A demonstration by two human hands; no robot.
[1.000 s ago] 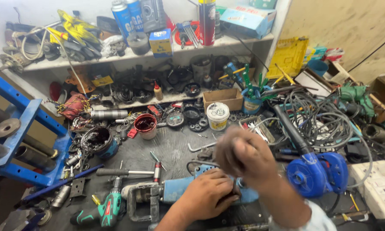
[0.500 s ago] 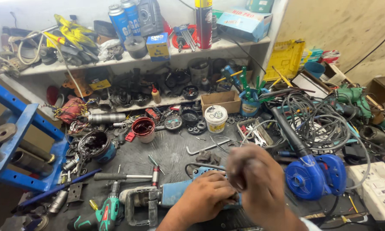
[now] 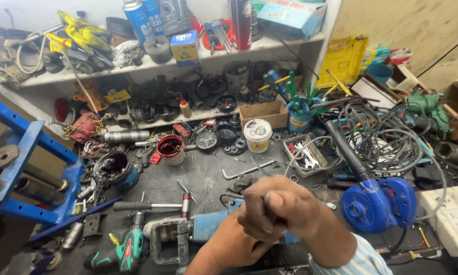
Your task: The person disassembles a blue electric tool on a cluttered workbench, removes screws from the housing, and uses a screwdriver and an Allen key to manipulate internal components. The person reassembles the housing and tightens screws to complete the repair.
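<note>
I look down at a very crowded table (image 3: 208, 175), dark and greasy, with two shelves behind it. My right hand (image 3: 277, 211) is in the middle bottom of the view, closed into a tight fist with the thumb on top. A thin dark piece shows between the fingers, so the fist is clamped on something small, but I cannot tell what it is. My left hand (image 3: 234, 247) is below the right one, partly covered by it. It lies on the blue power tool (image 3: 208, 225), which rests flat on the table near the bottom edge; if the fingers are closed around the tool or only rest on it, I cannot tell.

The grey metal head (image 3: 164, 235) of this tool points to the left. Just beside it, more to the left, lies a green cordless drill (image 3: 122, 252). Above the drill there is a hammer (image 3: 150, 205) lying on its side. To the right of my hands stands a blue blower (image 3: 379, 201) with a long black nozzle, and near it a white power strip (image 3: 453, 216) at the table edge.

Further back I see a red cup (image 3: 171, 148), a white tub (image 3: 258, 135), a cardboard box (image 3: 263, 113) and a small tray with wrenches (image 3: 303, 155). A bundle of grey cables (image 3: 387, 137) lies to the right. On the left stands a blue metal frame (image 3: 28, 153). On the top shelf are spray cans (image 3: 142, 20).
</note>
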